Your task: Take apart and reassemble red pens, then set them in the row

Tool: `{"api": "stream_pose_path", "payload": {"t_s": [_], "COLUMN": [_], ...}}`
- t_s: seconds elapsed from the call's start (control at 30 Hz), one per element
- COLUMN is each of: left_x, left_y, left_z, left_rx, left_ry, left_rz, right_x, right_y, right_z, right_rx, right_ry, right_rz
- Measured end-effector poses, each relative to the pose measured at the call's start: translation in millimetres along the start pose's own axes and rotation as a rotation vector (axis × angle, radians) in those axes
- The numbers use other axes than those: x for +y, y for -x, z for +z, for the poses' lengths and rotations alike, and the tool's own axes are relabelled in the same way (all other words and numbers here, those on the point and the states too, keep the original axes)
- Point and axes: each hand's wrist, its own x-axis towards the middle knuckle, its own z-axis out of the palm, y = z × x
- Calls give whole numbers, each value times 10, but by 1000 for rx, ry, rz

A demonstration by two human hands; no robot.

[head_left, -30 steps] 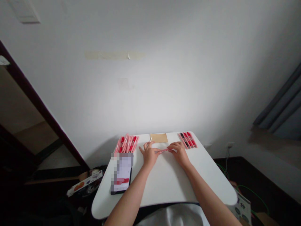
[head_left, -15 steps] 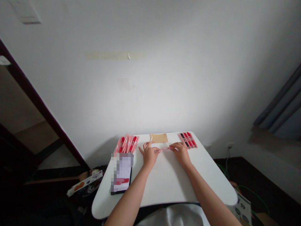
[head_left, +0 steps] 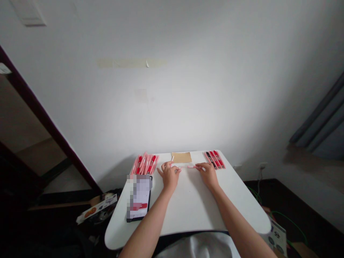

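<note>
Both my hands rest near the far middle of a small white table (head_left: 188, 208). A thin pink pen (head_left: 188, 166) lies level between them. My left hand (head_left: 169, 175) pinches its left end with curled fingers. My right hand (head_left: 207, 173) pinches its right end. A tan paper sheet (head_left: 181, 157) lies just beyond the pen. A pile of several pink and red pens (head_left: 145, 165) sits left of my left hand. A neat row of several red and black pens (head_left: 214, 159) lies right of my right hand.
A dark flat phone or tablet (head_left: 139, 197) lies on the table's left side. The white wall rises right behind the table. On the floor there are a printed box (head_left: 97, 210) at the left and green cables (head_left: 285, 218) at the right.
Both hands have slid the pen a little farther from me, towards the tan sheet. The pen now lies level instead of tilted.
</note>
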Motion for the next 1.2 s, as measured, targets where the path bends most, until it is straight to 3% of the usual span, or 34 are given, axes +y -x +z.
{"api": "stream_pose_path", "payload": {"t_s": [0.33,0.9,1.2], "left_x": [11,-5,9], "left_y": [1,7,-8], "left_z": [-7,3,-4], "left_rx": [86,108,-20], "left_ry": [-97,-79,26], "left_rz": [-22,-40,21], "right_x": [-7,24,1], "right_y": [3,-10,-12], "right_z": [-1,3,20], "right_rx": [2,-19,-30], "right_ry": [2,2,7], "right_rz": [2,4,-57]}}
